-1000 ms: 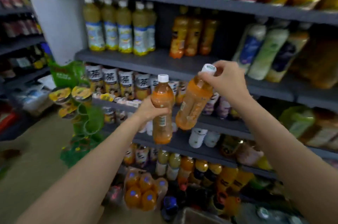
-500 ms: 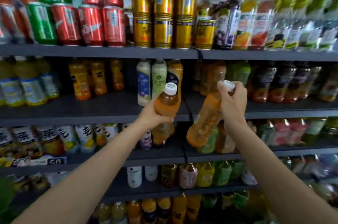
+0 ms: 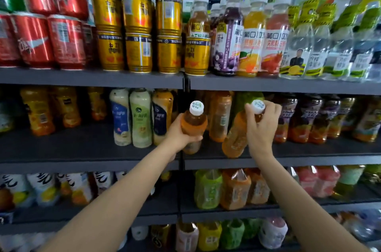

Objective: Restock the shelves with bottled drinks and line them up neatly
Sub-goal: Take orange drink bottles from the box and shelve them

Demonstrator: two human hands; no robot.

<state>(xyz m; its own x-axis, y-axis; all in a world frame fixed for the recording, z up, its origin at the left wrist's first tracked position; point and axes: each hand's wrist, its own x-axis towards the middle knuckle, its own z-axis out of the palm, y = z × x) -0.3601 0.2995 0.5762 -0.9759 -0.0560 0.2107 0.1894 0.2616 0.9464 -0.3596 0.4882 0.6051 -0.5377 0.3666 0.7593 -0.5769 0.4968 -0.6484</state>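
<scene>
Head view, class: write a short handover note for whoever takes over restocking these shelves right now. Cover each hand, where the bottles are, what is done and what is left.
Left hand: grips the left bottle by its body, upright, at the middle shelf.
Right hand: fingers curl round the cap of the right bottle, which is tilted, its base low near the shelf edge.
Done: both bottles brought up to the middle shelf, in front of a like orange bottle.
Left: set both down, release them, and line them up.
</scene>
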